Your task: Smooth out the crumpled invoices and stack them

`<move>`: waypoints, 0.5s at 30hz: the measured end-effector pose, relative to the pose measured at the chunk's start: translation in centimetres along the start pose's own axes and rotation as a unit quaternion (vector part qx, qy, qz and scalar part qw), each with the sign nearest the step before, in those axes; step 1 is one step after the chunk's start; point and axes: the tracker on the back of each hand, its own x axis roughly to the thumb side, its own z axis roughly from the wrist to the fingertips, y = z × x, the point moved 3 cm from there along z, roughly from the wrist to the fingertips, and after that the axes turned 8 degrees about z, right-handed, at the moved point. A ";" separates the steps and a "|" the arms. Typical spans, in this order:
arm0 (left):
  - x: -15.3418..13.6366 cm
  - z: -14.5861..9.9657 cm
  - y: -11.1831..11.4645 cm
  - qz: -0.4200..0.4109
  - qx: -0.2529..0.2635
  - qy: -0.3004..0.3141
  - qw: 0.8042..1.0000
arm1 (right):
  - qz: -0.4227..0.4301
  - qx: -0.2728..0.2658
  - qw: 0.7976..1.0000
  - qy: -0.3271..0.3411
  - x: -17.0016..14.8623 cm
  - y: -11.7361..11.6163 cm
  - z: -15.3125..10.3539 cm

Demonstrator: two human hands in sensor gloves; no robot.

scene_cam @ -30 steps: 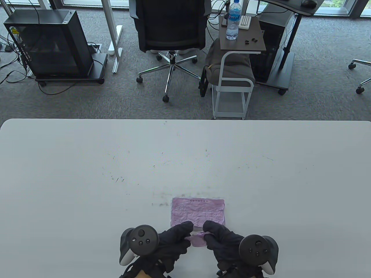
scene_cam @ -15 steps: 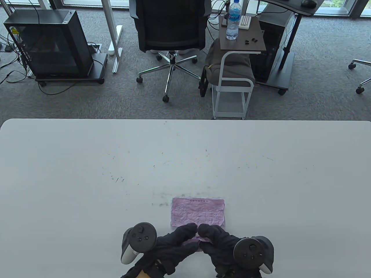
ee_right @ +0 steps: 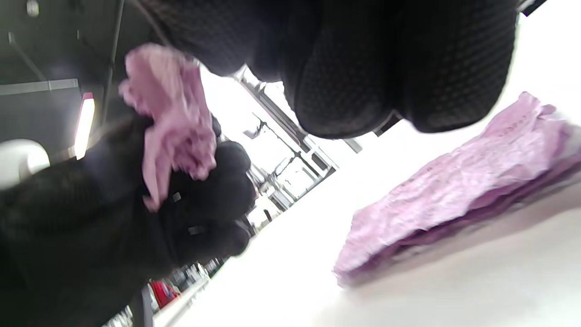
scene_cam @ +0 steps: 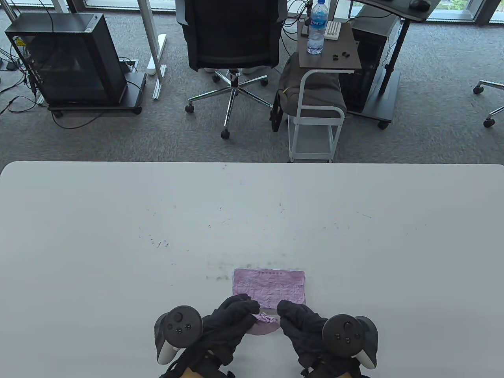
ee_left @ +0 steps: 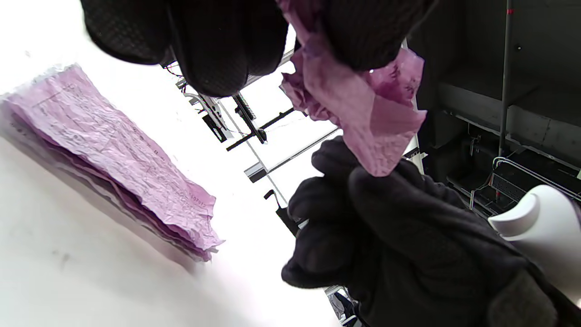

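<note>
A stack of flattened pink invoices (scene_cam: 269,285) (ee_left: 109,150) (ee_right: 454,190) lies on the white table (scene_cam: 118,236) near its front edge. Just in front of the stack, both gloved hands hold one crumpled pink invoice (scene_cam: 265,325) (ee_left: 358,104) (ee_right: 172,118) between them, above the table. My left hand (scene_cam: 236,319) pinches its left side with curled fingers. My right hand (scene_cam: 295,319) pinches its right side. Part of the crumpled sheet is hidden inside the fingers.
Beyond the table's far edge stand an office chair (scene_cam: 232,39), a small side cart (scene_cam: 315,98) with a water bottle (scene_cam: 317,27), and a black computer case (scene_cam: 71,59) on carpet.
The hands, pressed close together half a second ago, have drawn slightly apart, showing more of the crumpled sheet. The left hand shifted left. The stack has not moved.
</note>
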 end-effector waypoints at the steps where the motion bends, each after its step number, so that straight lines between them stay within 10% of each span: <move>1: 0.2 0.0 0.1 0.001 -0.004 0.007 1.000 | 0.037 -0.012 0.999 -0.002 -0.2 0.3 -0.1; 8: 1.7 0.1 0.5 0.081 0.006 0.057 0.995 | 0.115 0.084 0.990 0.000 0.3 -1.5 0.0; 15: 1.2 -0.1 -0.2 0.068 0.027 0.040 0.997 | 0.113 -0.003 0.993 0.016 0.7 -1.1 -0.1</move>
